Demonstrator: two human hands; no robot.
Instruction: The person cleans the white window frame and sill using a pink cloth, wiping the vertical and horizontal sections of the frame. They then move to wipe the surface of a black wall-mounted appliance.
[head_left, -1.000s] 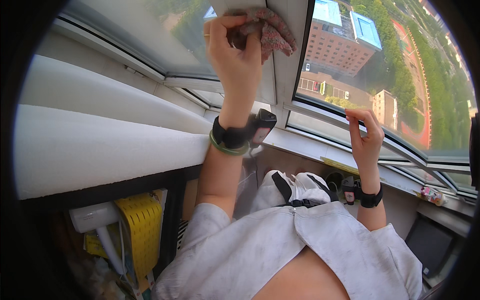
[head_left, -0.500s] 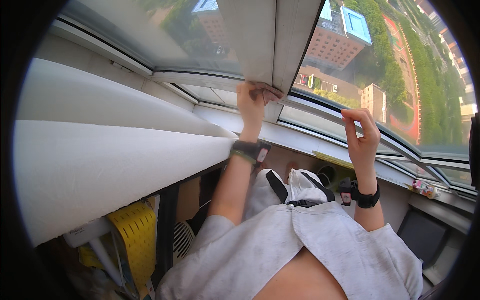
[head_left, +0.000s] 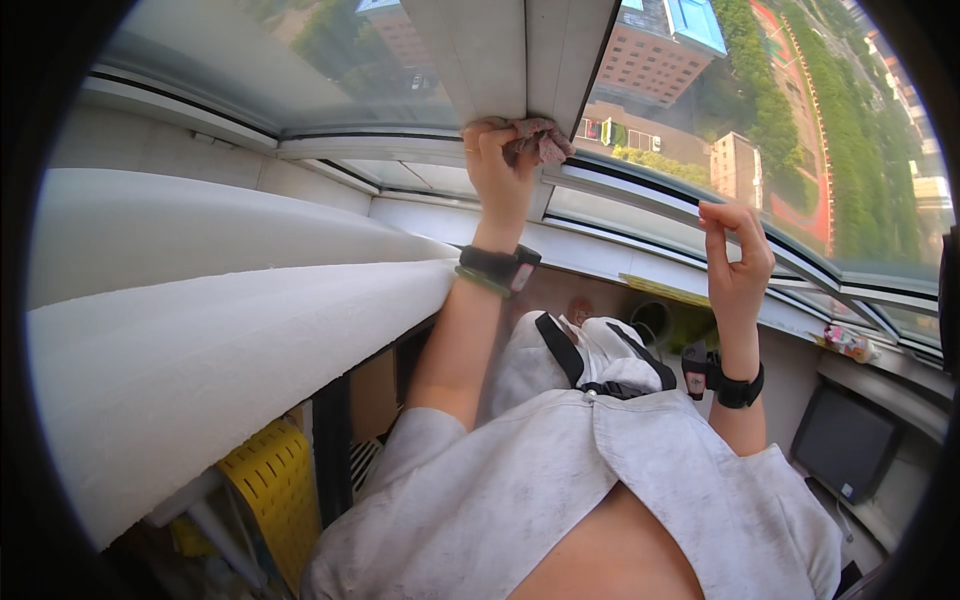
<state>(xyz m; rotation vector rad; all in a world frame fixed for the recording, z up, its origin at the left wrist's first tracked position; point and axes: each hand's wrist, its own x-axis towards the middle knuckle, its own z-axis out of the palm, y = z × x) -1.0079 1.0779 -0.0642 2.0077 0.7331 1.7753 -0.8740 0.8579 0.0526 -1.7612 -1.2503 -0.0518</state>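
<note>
My left hand (head_left: 497, 180) is closed on a crumpled pinkish-grey cloth (head_left: 543, 140). It presses the cloth to the foot of the white upright window frame (head_left: 527, 60), by the lower rail. Some of the cloth is hidden behind the fingers. To the right, my right hand (head_left: 738, 258) is raised before the lower window rail (head_left: 640, 200), its fingers bent and the thumb close to the fingertips. Whether anything lies between them cannot be made out. Both wrists wear black bands with small devices.
White sheeting or a padded cover (head_left: 230, 330) fills the left side. Below it stands a yellow perforated panel (head_left: 270, 475). A ledge at right bears a small colourful packet (head_left: 850, 343); a dark flat screen-like panel (head_left: 845, 440) leans below. A dark round container (head_left: 652, 322) stands near my feet.
My left hand and the cloth have shifted slightly up against the frame, and more of the cloth shows. My right hand has moved a little right and up. The whole view has shifted slightly.
</note>
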